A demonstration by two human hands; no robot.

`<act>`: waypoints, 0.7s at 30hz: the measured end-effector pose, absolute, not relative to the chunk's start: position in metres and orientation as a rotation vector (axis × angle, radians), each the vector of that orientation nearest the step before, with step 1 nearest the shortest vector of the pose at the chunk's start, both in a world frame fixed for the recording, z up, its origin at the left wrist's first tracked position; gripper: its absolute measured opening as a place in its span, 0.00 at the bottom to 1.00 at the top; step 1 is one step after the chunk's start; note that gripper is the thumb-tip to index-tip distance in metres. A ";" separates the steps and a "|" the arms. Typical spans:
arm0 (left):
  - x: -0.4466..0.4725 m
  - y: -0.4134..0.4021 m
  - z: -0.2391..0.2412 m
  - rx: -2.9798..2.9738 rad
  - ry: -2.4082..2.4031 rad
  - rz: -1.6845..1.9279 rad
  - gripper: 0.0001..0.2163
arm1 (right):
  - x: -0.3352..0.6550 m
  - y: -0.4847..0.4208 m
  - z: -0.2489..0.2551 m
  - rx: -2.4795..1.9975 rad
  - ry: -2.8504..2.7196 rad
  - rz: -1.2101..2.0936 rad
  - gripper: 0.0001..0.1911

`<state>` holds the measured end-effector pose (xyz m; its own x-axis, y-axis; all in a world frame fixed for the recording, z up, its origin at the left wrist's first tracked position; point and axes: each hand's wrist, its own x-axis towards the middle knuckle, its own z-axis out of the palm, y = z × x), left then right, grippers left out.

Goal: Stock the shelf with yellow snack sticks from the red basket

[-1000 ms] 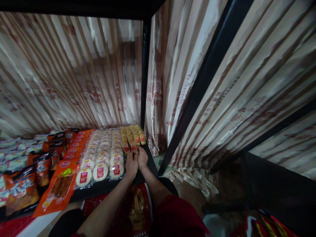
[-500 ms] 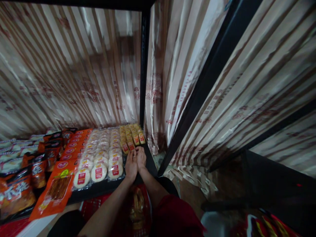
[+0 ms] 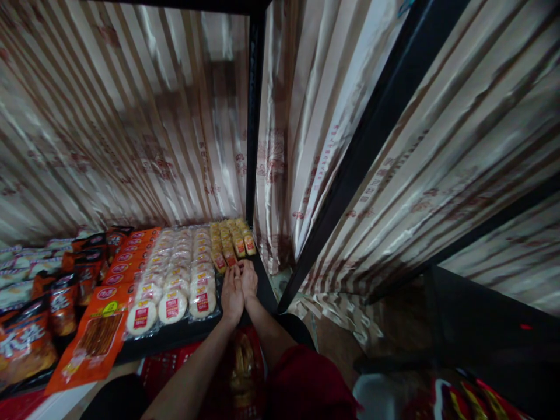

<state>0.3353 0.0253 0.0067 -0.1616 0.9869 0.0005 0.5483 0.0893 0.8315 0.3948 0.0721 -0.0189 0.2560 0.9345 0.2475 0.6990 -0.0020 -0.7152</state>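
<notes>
My left hand point(image 3: 233, 296) and my right hand point(image 3: 248, 281) are side by side and touching, over the right end of a dark shelf point(image 3: 262, 291). Their fingers are drawn together at the front of several rows of small yellow snack packets point(image 3: 227, 236) with red labels. Whatever lies between the fingers is hidden by the hands. Just left of my left hand are rows of round white cakes point(image 3: 202, 300) in clear wrappers with red and yellow labels.
Farther left lie orange packs point(image 3: 98, 338) of brown sticks and dark-and-orange snack bags point(image 3: 26, 344). Pleated printed cloth point(image 3: 184, 116) hangs behind. A black post point(image 3: 254, 128) and a slanting black bar point(image 3: 363, 157) stand close to the shelf's right end. Red packaging point(image 3: 245, 373) lies below my arms.
The view has shifted very slightly, so the goods appear a little farther left. Both hands stay together at the front of the yellow packets.
</notes>
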 end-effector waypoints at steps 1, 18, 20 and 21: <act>0.335 0.025 0.005 1.518 1.782 0.962 0.23 | 0.394 0.072 -0.019 -1.757 -1.498 0.380 0.08; 0.339 0.013 0.016 1.689 1.800 1.028 0.20 | 0.399 0.069 -0.019 -1.564 -1.373 0.399 0.11; 0.342 0.007 0.020 1.688 1.782 1.022 0.20 | 0.400 0.063 -0.019 -1.550 -1.370 0.393 0.12; 0.343 0.004 0.021 1.681 1.778 1.020 0.19 | 0.401 0.060 -0.020 -1.550 -1.361 0.390 0.12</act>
